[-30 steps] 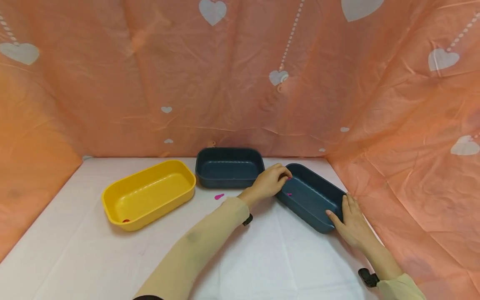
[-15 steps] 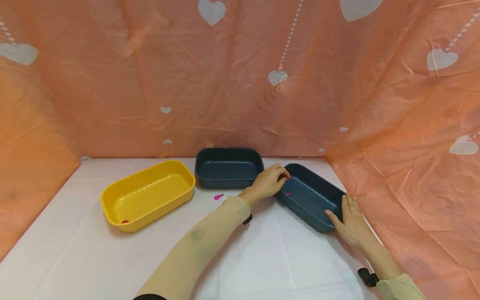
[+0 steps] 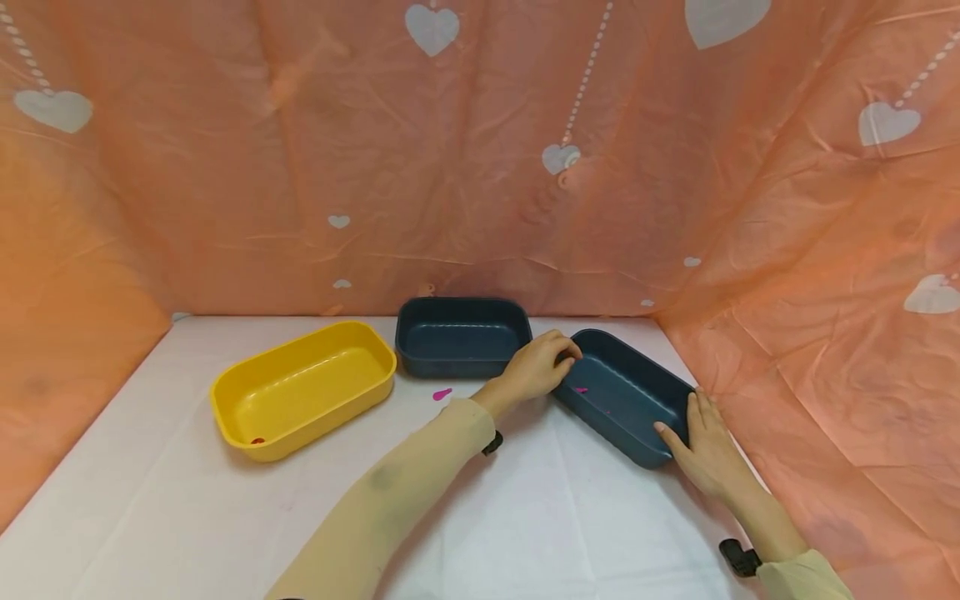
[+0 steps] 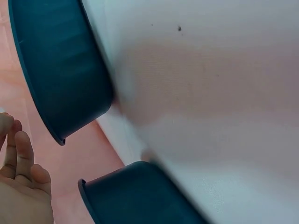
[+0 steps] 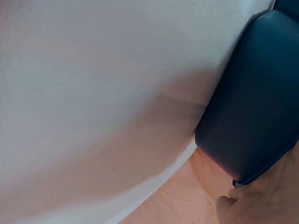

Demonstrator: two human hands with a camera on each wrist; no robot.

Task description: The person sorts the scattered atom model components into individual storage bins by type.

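My left hand [image 3: 534, 365] hovers over the far left end of the right-hand dark blue tray [image 3: 622, 437], its fingers bent and the thumb apart from them. I see nothing between those fingers; in the left wrist view their tips [image 4: 24, 144] are partly cut off. Inside that tray lie a small pink piece [image 3: 581, 390] and a tiny pink speck [image 3: 609, 412]. At the tray's near right corner, my right hand [image 3: 708, 454] holds the rim, thumb over the near wall and fingers along the right side. A pink drop-shaped piece [image 3: 442, 394] lies on the white cloth.
Another dark blue tray [image 3: 461, 367] stands at the back middle. To the left is a yellow tray [image 3: 330, 417] with a small red object [image 3: 258, 441] in its near corner. Orange sheeting [image 3: 480, 208] with white hearts walls the table at the back and sides.
The pink bit at my left fingertips is no longer seen there, and a tiny pink speck now shows inside the right-hand tray. Both hands stay nearly in place; the head view shifts slightly.
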